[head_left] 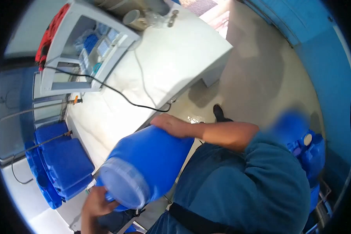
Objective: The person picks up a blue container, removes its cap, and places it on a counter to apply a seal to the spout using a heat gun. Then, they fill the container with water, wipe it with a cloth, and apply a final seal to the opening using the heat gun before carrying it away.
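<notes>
A big blue plastic drum (156, 156) with a translucent whitish round lid (124, 182) lies tilted in front of my body, its lid end toward the lower left. My right hand (173, 125) rests on the far end of the drum, fingers curled over its upper edge. Near the lid's rim, my left hand (99, 202) grips the drum at its lower left side; part of its fingers is hidden at the drum's edge. The drum is beside the edge of the white table (163, 58).
A white-framed cabinet (93, 50) stands on the table, with a black cable (124, 97) trailing across. Blue jerrycans (66, 160) stand at the left, more blue containers (314, 156) at the right. A cup (134, 19) sits at the table's back.
</notes>
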### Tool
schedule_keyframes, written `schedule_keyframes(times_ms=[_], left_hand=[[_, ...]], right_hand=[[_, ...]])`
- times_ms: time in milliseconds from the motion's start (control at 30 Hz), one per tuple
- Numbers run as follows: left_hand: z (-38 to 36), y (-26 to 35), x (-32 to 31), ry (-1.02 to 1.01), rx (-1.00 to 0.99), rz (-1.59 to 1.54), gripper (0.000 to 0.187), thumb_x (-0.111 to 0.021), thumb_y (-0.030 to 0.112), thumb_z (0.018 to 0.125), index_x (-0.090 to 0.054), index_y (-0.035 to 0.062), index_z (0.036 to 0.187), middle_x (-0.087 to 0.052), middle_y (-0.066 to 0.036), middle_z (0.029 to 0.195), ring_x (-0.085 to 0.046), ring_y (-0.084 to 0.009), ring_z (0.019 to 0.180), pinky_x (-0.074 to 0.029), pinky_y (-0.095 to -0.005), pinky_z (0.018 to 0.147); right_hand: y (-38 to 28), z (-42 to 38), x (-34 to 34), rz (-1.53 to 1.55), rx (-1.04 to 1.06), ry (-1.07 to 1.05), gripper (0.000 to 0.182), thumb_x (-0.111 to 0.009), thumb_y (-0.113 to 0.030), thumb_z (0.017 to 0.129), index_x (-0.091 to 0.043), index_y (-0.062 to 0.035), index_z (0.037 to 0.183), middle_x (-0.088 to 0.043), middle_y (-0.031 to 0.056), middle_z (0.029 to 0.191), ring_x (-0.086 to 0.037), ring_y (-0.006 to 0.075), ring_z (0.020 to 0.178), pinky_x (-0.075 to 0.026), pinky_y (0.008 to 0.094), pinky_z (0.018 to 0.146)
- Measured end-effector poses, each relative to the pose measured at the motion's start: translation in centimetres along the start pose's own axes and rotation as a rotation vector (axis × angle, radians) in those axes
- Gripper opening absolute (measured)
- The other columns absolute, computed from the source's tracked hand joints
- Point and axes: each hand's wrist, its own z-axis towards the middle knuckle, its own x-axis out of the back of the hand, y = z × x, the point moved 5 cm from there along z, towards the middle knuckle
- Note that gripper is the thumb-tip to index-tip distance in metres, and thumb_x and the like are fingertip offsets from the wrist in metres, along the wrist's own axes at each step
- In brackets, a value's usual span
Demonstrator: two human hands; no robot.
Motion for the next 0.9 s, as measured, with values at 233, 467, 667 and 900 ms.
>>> schedule_keyframes(times_ms=[233,467,667,900], left_hand=[[23.3,-2.3,-26.6,-0.201,0.089,0.068,0.065,-0.073,0.039,0.084,-0.055,-0.0048,0.129,-0.068,-0.029,0.099,-0.067,-0.044,0.092,-0.053,-0.0481,0.08],[50.4,1.5,-45.2,-0.506,0.186,0.169,0.076,-0.072,0.045,0.082,-0.049,-0.0006,0.139,-0.059,-0.027,0.131,-0.057,-0.0414,0.123,-0.047,-0.0454,0.102],[69.6,12.2,-48.0,-0.533,0.244,-0.036,0.066,-0.071,0.042,0.084,-0.051,-0.0006,0.132,-0.068,-0.02,0.102,-0.068,-0.0329,0.091,-0.054,-0.043,0.079],[90.9,35.8,-39.5,-0.143,-0.029,-0.135,0.052,-0.072,0.043,0.087,-0.057,0.0009,0.112,-0.07,-0.014,0.089,-0.067,-0.0269,0.086,-0.051,-0.0419,0.082]], right_hand=[[14.6,-26.9,27.2,-0.979,-0.626,0.065,0.032,-0.057,-0.023,0.09,-0.067,-0.0064,0.115,-0.066,0.0178,0.116,-0.062,0.0364,0.11,-0.049,0.0496,0.095],[3.3,-87.5,41.9,-0.894,-1.614,0.965,0.037,-0.045,-0.028,0.1,-0.061,-0.0004,0.118,-0.057,0.0298,0.127,-0.054,0.0454,0.117,-0.044,0.0512,0.099],[4.5,-97.5,30.1,-0.362,-2.069,0.77,0.037,-0.056,-0.023,0.095,-0.058,0.0013,0.123,-0.064,0.0204,0.119,-0.063,0.0361,0.11,-0.048,0.0445,0.095],[12.0,-84.9,22.1,0.084,-1.688,1.058,0.044,-0.064,-0.031,0.093,-0.057,-0.0068,0.13,-0.066,0.0183,0.122,-0.063,0.0328,0.112,-0.047,0.0386,0.099]])
